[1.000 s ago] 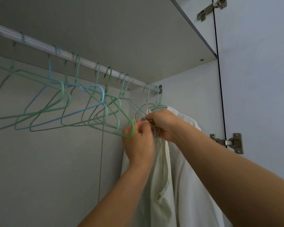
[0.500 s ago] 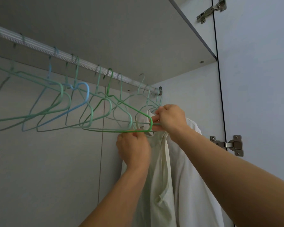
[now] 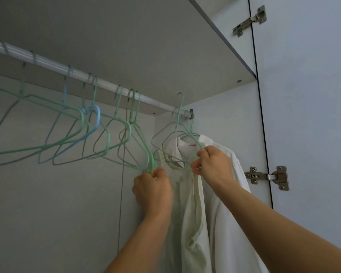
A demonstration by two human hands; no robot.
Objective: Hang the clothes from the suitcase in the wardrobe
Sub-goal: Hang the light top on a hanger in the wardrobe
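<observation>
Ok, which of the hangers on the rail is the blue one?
The blue hanger, fourth hook from the left on the rail; its rounded shoulder loop is light blue, while the hangers around it are green.

1. A pale green shirt (image 3: pixel 187 213) is hanging on a thin green wire hanger (image 3: pixel 178 123) – collar at the top, body falling straight down.
2. A white shirt (image 3: pixel 224 158) is hanging just behind it, touching it.
3. Empty green and blue hangers (image 3: pixel 91 133) are hanging along the wardrobe rail (image 3: pixel 47 63) – tilted, overlapping.
</observation>
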